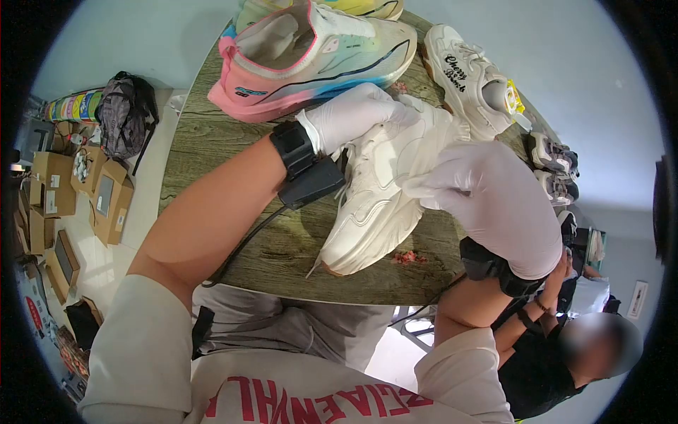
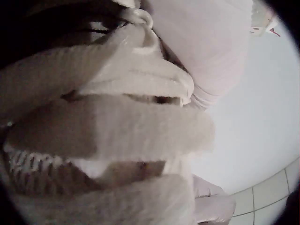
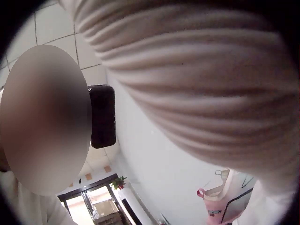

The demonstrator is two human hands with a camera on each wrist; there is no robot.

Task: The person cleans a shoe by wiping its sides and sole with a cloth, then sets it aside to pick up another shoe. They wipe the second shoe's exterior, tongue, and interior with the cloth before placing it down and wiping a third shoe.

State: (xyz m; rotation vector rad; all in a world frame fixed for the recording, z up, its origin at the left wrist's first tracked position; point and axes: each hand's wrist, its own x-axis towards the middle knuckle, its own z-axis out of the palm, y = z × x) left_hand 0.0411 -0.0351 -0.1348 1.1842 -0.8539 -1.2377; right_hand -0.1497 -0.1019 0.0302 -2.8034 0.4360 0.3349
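A white sneaker lies tilted over the wooden table, its lace side towards the left. My gloved left hand grips its far end, with the fingers curled over the upper. In the left wrist view, broad pale laces fill much of the picture close up. My gloved right hand is bent over the sneaker's right side, thumb and fingertips drawn together right at its surface. I cannot tell whether something thin lies between them. Mostly the glove shows in the right wrist view.
A pink and multicoloured running shoe stands beyond my left hand. Another white sneaker with black lettering is at the far right, near smaller shoes. Reddish crumbs lie on the table. Another person is at the right.
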